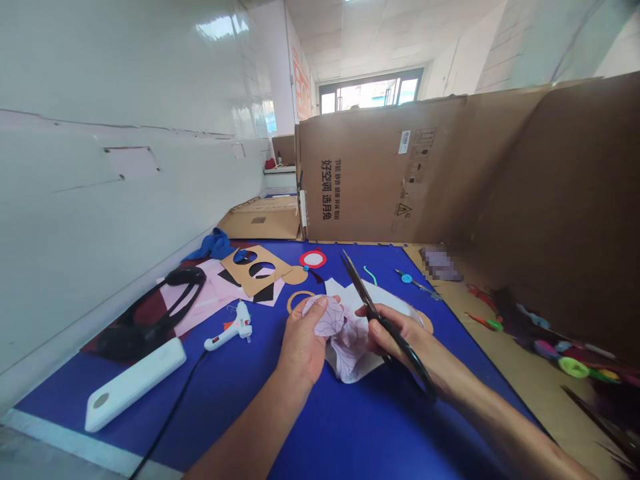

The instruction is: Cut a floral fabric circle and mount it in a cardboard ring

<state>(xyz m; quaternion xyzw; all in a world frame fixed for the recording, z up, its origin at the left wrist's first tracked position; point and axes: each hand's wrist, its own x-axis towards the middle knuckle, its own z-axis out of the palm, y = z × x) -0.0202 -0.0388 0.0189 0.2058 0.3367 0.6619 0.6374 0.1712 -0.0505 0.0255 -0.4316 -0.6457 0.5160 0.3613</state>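
My left hand [306, 337] pinches a piece of pale lilac fabric [327, 317] with thin dark lines, its upper part lying rounded over the fingers. The rest of the cloth hangs crumpled between both hands. A pair of scissors [365, 290] with black handles is in my right hand [403, 333], blades pointing up and away; whether the fingers sit inside the loops is hard to see. Under the hands lies a white sheet [395, 303] on the blue tabletop [320, 427]. Behind my left hand shows part of a tan ring [299, 299].
At left are a white glue gun [233, 327] with a black cord, a long white object [135, 383], black headphones [150, 313] and a tan card with round holes [260, 270]. A red-rimmed disc [313, 259] lies ahead. Cardboard walls [380, 173] stand behind; small craft pieces [573, 367] lie right.
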